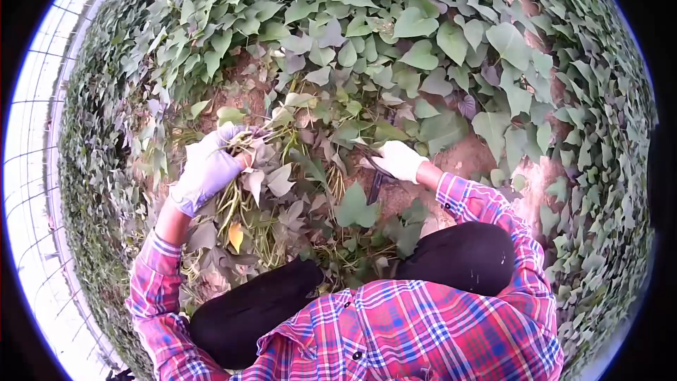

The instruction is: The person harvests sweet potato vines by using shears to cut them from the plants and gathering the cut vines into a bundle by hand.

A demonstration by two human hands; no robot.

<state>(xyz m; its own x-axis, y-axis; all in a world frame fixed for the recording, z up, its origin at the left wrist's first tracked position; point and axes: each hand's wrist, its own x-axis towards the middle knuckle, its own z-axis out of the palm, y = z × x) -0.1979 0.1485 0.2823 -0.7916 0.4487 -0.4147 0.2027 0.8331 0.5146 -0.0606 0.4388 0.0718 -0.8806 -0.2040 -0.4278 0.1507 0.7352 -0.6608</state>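
A pale glove covers my left hand point(211, 166), whose fingers are wrapped round a bundle of leafy vines point(247, 148). Long green stems and wilted leaves hang below it, with one yellow leaf point(235, 237) among them. On the right, my right hand point(396, 161) wears a white glove and is closed on the handle of a dark tool point(376, 187). Leaves partly hide that tool, so its full shape cannot be made out. Cut or loose stems lie between the two hands.
Dense heart-shaped leaves point(416, 25) spread ahead and to both sides. Brown soil point(472, 159) shows right of my right hand. A wire fence point(32, 134) runs along the far left. My bent knees point(462, 257) are close below the hands.
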